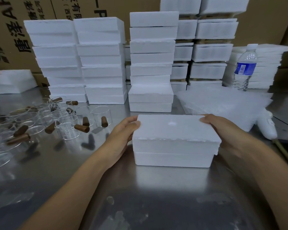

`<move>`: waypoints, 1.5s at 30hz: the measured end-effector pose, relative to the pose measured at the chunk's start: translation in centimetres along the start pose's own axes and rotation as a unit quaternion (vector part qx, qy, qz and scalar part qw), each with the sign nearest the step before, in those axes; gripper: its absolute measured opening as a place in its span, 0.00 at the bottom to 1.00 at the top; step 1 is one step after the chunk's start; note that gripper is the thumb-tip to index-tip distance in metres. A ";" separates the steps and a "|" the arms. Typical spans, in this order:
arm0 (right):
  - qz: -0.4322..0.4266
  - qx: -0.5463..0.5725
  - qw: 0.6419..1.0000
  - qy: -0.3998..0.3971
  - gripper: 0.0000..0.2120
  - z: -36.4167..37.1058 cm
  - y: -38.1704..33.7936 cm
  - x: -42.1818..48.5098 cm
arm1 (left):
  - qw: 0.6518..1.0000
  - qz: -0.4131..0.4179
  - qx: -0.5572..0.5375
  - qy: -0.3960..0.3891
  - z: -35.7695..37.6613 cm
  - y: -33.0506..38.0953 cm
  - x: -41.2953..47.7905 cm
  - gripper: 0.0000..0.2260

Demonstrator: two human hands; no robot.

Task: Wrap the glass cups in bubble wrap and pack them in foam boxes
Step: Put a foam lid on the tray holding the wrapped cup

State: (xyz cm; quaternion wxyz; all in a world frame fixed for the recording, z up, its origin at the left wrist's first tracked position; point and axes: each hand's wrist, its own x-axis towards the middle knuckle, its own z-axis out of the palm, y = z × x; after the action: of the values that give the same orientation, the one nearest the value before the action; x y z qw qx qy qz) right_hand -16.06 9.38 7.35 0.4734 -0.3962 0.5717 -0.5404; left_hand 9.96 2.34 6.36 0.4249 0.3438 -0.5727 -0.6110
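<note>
Foam box point(173, 138) sits lidded on the table point(140, 188), left hand point(123, 131) curled round its left end and right hand point(223, 130) round its right. Best press evenly and gently, so the lid seats flush without crumbling. Cups point(66, 128) stand left, bubble wrap point(223, 105) behind.

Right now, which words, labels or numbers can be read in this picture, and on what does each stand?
"唐泽A", sideways, cut off: left carton.
"P", cut off: middle carton.
Smaller carton print: blurred.
Bottle label: too small.
Foam boxes: no text.
</note>
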 end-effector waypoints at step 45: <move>-0.048 0.121 0.991 0.019 0.21 3.9 -9.1 3.2 | 0.994 0.034 -0.085 0.063 2.2 -0.6 0.4 0.24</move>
State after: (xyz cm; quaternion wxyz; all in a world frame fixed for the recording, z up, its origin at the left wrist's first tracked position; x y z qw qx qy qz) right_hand -13.61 4.41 16.17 0.4809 -0.3527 0.4910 -0.6351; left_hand 7.72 2.82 6.00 0.5083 0.3250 -0.5023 -0.6194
